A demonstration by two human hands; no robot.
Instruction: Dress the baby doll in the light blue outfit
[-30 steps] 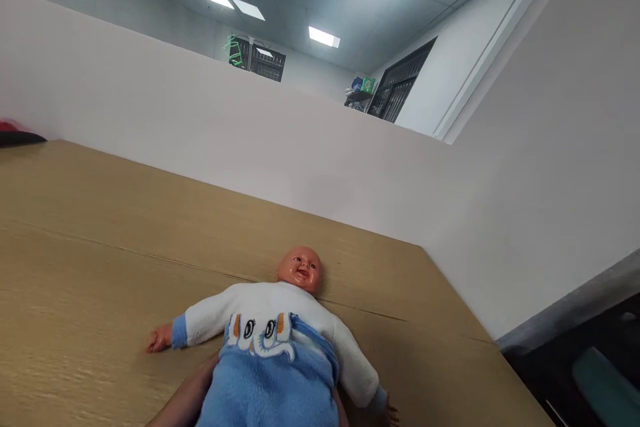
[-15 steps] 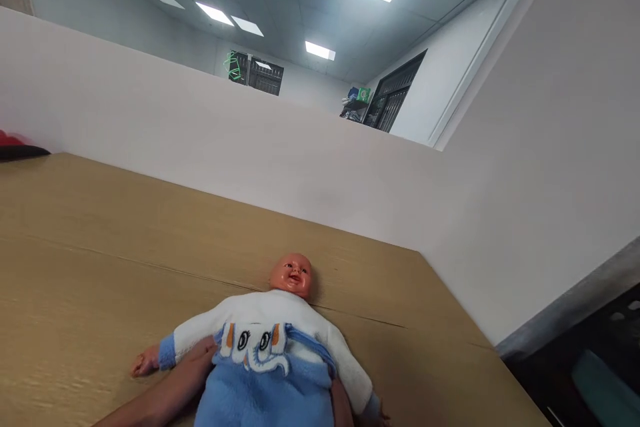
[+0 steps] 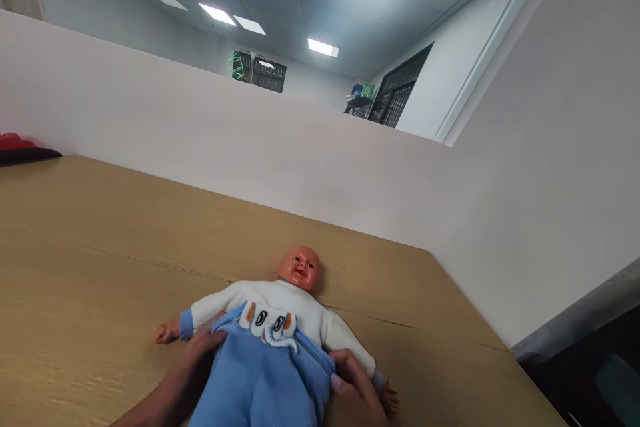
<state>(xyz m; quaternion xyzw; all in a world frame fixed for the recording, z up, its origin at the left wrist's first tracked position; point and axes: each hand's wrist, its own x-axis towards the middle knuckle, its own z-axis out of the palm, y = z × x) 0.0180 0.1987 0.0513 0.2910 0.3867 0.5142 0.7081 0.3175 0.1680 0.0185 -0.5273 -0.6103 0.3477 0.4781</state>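
Observation:
A baby doll (image 3: 300,268) lies face up on the brown table, dressed in a white top (image 3: 283,295) with blue cuffs. Blue overalls (image 3: 265,373) with an elephant design on the bib cover its front. My left hand (image 3: 207,339) grips the overalls' edge beside the bib, under the doll's outstretched arm. On the other side my right hand (image 3: 354,380) pinches the opposite edge near the doll's other arm, thumb showing. Between the two hands the overalls' upper edge is stretched. The doll's feet are out of view.
The wooden table (image 3: 125,213) meets a white partition wall (image 3: 225,140) behind the doll. A red and black item (image 3: 25,149) sits at the far left. Past the table's right edge is a dark area with a greenish object (image 3: 617,380).
Both hands have come up along the overalls' sides, and their fingers now show. The overalls' side edges are pulled outward. The view has shifted slightly.

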